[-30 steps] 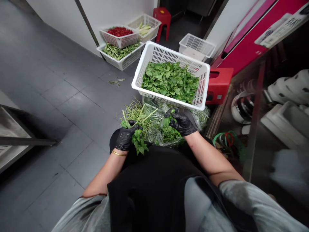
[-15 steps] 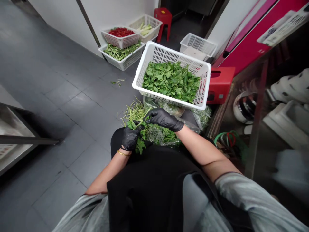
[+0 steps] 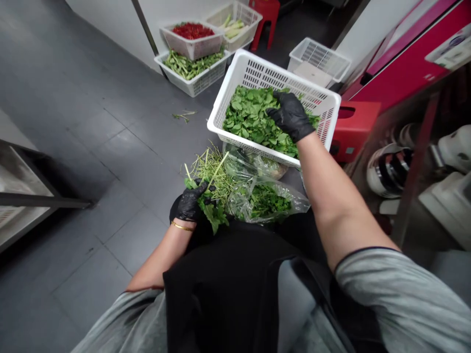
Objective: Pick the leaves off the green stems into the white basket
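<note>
My left hand (image 3: 190,203), in a black glove, is closed round a small bunch of leafy green stems (image 3: 213,215). Pale stalk ends poke up above the fingers and leaves droop below. My right hand (image 3: 290,115), gloved the same way, is over the picked green leaves (image 3: 250,113) in a white slotted basket (image 3: 224,93). Its thumb and fingers are apart, touching or just above the leaves. Below the basket a heap of bare stems (image 3: 211,169) lies beside a clear plastic bag (image 3: 294,198) of more leafy greens.
Baskets of red chillies (image 3: 193,32), cut green vegetables (image 3: 191,66) and pale stalks (image 3: 233,29) stand by the wall. A red stool (image 3: 356,127) is right of the leaf basket. A metal shelf (image 3: 412,171) runs along the right. Stray stems (image 3: 184,116) lie on the floor.
My right hand has left the bunch at my left hand and moved up and right into the leaf basket. My left hand still holds stems. The view has shifted slightly.
</note>
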Motion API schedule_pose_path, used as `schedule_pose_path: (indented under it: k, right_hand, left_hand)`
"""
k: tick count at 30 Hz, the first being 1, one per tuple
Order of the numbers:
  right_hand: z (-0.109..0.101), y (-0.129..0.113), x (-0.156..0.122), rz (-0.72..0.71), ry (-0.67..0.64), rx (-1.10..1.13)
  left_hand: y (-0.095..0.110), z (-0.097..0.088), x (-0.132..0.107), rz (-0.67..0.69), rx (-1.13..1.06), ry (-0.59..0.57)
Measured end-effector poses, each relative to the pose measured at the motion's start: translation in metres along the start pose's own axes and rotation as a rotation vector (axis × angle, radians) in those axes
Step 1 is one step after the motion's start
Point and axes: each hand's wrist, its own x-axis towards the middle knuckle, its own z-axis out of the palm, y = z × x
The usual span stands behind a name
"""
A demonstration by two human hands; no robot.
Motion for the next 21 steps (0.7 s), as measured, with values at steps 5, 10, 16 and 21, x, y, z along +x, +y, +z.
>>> schedule_pose_path:
  k: [5,10,16,21]
  right_hand:
    - [0.064,-0.065,-0.121,-0.239,-0.238,0.421]
    - [0.116,-0.104,-0.141,-0.316,-0.458,0.328]
    - [0.124,-0.033,-0.078,0.052,-0.127,0.628]
    - [0.191,0.026,-0.130,0.228,-0.498,0.443]
  left_hand:
    - [-0.002,-0.010,0.011,0.099,0.110,0.083]
    - [0.005,0.001,0.021,0.263,0.318,0.190]
    - [0.035,-0.002,0.067,0.280,0.314,0.241]
    - [0.054,-0.027,0.108,0.262,-0.005,0.299]
